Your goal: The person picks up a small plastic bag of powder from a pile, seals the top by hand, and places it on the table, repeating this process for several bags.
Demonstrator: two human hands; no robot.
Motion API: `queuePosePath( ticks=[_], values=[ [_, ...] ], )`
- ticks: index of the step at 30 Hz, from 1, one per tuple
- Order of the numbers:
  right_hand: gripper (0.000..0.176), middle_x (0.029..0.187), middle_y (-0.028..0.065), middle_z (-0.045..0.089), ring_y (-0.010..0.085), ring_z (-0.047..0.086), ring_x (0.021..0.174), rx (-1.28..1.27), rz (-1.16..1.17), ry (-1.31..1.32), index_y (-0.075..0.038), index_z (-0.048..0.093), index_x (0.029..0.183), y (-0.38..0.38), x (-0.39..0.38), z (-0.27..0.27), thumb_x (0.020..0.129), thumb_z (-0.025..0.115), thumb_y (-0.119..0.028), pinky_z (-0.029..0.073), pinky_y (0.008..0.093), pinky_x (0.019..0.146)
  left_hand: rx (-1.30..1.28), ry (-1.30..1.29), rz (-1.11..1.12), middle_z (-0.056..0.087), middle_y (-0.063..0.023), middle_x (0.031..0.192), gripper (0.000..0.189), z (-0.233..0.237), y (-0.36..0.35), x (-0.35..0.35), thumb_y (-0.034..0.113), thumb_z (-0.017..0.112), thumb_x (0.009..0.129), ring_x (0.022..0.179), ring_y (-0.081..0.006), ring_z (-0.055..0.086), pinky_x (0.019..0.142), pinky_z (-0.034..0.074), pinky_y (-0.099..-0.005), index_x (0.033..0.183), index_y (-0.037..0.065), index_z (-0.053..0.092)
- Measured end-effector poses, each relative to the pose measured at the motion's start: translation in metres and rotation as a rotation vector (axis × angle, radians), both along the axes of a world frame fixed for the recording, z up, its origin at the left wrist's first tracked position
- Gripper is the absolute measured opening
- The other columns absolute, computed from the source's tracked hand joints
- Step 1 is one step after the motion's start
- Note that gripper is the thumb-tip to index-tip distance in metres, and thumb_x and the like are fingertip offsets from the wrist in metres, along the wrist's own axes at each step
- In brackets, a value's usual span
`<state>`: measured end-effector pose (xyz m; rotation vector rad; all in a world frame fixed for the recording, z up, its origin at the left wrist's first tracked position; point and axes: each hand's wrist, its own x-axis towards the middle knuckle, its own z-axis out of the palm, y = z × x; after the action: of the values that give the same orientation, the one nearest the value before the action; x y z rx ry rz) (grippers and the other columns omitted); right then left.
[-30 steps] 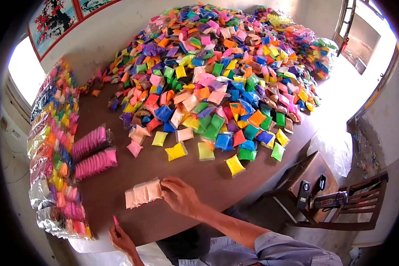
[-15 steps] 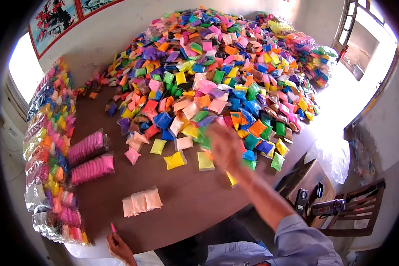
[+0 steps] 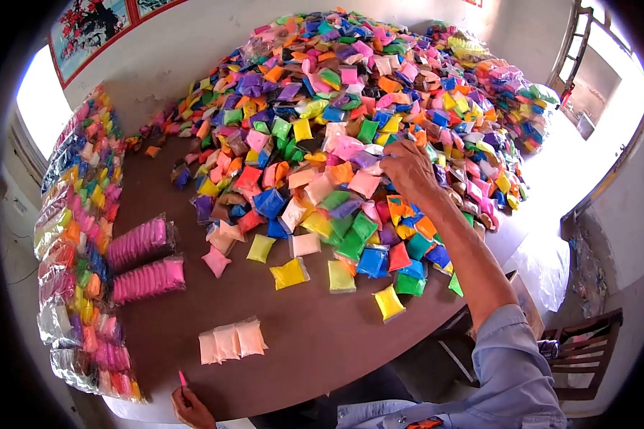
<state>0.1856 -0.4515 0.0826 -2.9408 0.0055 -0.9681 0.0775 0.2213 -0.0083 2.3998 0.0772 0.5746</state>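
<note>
My right hand [image 3: 411, 171] reaches into a big heap of small coloured packets [image 3: 293, 132]. Its fingers are bent and pressed together beside a whitish packet [image 3: 366, 159]; what lies between the fingertips is hidden. At the table's near left edge my left hand [image 3: 191, 409] is closed on a slim pink pointed object [image 3: 182, 378], whose kind I cannot make out. Between the hands, nearer the left one, a short row of pale pink packets [image 3: 226, 342] lies overlapping on the brown table [image 3: 322, 329].
Two clear bags of magenta packets [image 3: 148, 279] lie left of the heap. Filled bags [image 3: 86, 236] are stacked along the left edge. A yellow packet [image 3: 388, 303] lies near the front edge. To the right stand a wooden chair [image 3: 587, 354] and white plastic sheeting [image 3: 544, 264].
My right hand has moved farther into the heap, up and to the right, uncovering green and blue packets below. The left hand stays at the edge with the pink object. The view has shifted slightly.
</note>
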Motion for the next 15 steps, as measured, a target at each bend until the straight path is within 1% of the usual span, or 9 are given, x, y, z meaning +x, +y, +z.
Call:
queuePosePath(
  ticks=[4,5,6,8,9,10,11,13,15],
  values=[
    [0.012,0.106,0.0066,0.070,0.0333,0.063,0.110,0.210,0.016,-0.198,-0.006,0.067,0.097,0.006,-0.003,0.014,0.086,0.073,-0.007,0.050,0.0454,0.093,-0.015,0.039,0.079,0.074,-0.0162,0.127,0.027,-0.010,0.007,-0.002,0.016,0.060,0.109,0.114,-0.0300,0.070,0.103,0.052,-0.0391,0.125,0.000,0.074],
    [0.014,0.094,0.0081,0.068,0.0286,0.068,0.093,0.233,0.014,-0.234,-0.003,0.061,0.098,0.010,-0.009,0.019,0.090,0.071,-0.010,0.053,0.0416,0.080,-0.020,0.035,0.079,0.074,-0.0162,0.127,0.027,-0.013,0.009,-0.002,0.016,0.060,0.109,0.114,-0.0300,0.070,0.103,0.052,-0.0391,0.125,0.000,0.074],
    [0.014,0.094,0.0081,0.068,0.0286,0.068,0.093,0.229,0.014,-0.239,-0.003,0.061,0.098,0.012,-0.016,0.021,0.090,0.071,-0.010,0.053,0.0416,0.080,-0.030,0.031,0.089,0.074,-0.0164,0.125,0.026,-0.014,0.009,-0.003,0.017,0.061,0.108,0.113,-0.0303,0.070,0.102,0.052,-0.0393,0.123,0.000,0.074],
    [0.015,0.085,0.0056,0.065,0.0167,0.066,0.080,0.800,-0.015,-0.035,-0.001,0.060,0.097,0.016,-0.036,0.026,0.094,0.069,-0.013,0.052,0.0351,0.070,-0.044,0.021,0.094,0.075,-0.0166,0.124,0.026,-0.016,0.012,-0.004,0.017,0.062,0.108,0.112,-0.0305,0.070,0.102,0.052,-0.0395,0.121,-0.001,0.074],
    [0.015,0.082,0.0037,0.066,0.0084,0.062,0.073,0.952,0.074,-0.097,-0.001,0.061,0.099,0.023,-0.042,0.024,0.097,0.068,-0.014,0.050,0.0281,0.064,-0.092,-0.025,0.032,0.074,-0.0182,0.125,0.027,-0.020,0.016,-0.002,0.019,0.064,0.107,0.113,-0.0321,0.070,0.102,0.052,-0.0392,0.122,-0.001,0.074],
    [0.015,0.082,0.0037,0.066,0.0084,0.062,0.073,0.949,0.075,-0.106,-0.001,0.061,0.099,0.030,-0.054,0.021,0.097,0.068,-0.014,0.050,0.0281,0.064,-0.139,-0.071,-0.030,0.074,-0.0199,0.125,0.029,-0.024,0.020,0.000,0.021,0.066,0.107,0.114,-0.0336,0.070,0.102,0.052,-0.0389,0.123,0.000,0.074],
    [0.014,0.085,0.0042,0.067,0.0084,0.063,0.073,1.119,0.091,-0.096,-0.001,0.062,0.100,0.047,-0.067,0.026,0.097,0.067,-0.013,0.050,0.0272,0.064,-0.141,-0.079,-0.034,0.074,-0.0199,0.125,0.029,-0.031,0.028,0.003,0.021,0.066,0.107,0.114,-0.0336,0.070,0.102,0.052,-0.0389,0.123,0.000,0.074],
    [0.013,0.090,0.0058,0.070,0.0085,0.064,0.072,1.374,0.130,-0.101,0.000,0.062,0.105,0.081,-0.092,0.029,0.100,0.065,-0.011,0.053,0.0253,0.065,0.021,-0.017,0.085,0.070,-0.0127,0.092,0.015,-0.049,0.044,0.005,0.015,0.064,0.104,0.079,-0.0267,0.066,0.071,0.053,-0.0382,0.107,0.001,0.069],
    [0.013,0.091,0.0059,0.071,0.0113,0.069,0.076,1.479,0.166,-0.049,0.000,0.062,0.108,0.112,-0.115,0.026,0.100,0.065,-0.010,0.057,0.0264,0.069,0.053,-0.089,0.071,0.069,-0.0124,0.091,0.014,-0.050,0.041,0.005,0.015,0.065,0.103,0.079,-0.0265,0.066,0.070,0.053,-0.0387,0.106,0.002,0.070]
  ],
)
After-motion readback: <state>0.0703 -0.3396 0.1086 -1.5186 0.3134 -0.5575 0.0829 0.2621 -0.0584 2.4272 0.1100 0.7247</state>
